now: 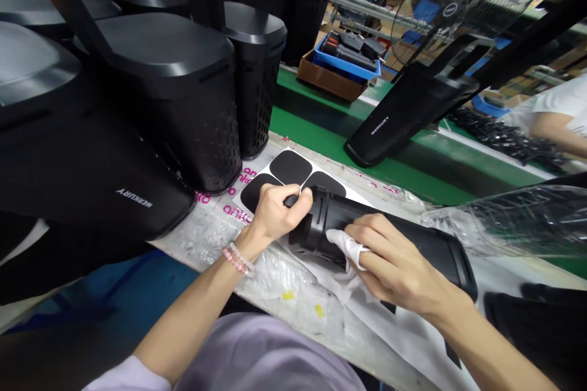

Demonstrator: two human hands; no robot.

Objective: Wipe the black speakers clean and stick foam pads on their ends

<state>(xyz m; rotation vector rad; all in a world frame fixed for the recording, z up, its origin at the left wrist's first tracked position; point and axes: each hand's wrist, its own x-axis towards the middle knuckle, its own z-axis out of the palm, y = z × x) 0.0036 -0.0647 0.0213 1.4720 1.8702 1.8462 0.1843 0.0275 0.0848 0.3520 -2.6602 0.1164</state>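
Note:
A black speaker-like unit (413, 235) lies on its side across the bench in front of me. My left hand (280, 211) is wrapped round the handle at its left end. My right hand (389, 256) pinches a white cloth (351, 250) against the unit's side, near the ridged end. Behind the left hand lies a white sheet with black rounded-square pads (291, 167); the hand and the unit cover part of it. Part of the cloth hangs below the right fingers.
Several upright black units with handles (169, 73) crowd the left. Beyond the bench, a green conveyor (307, 113) carries a tilted black unit (398, 113) and a blue tray (346, 64). A fan (449, 9) and a person's arm (559, 131) are at right, above clear plastic wrap (518, 226).

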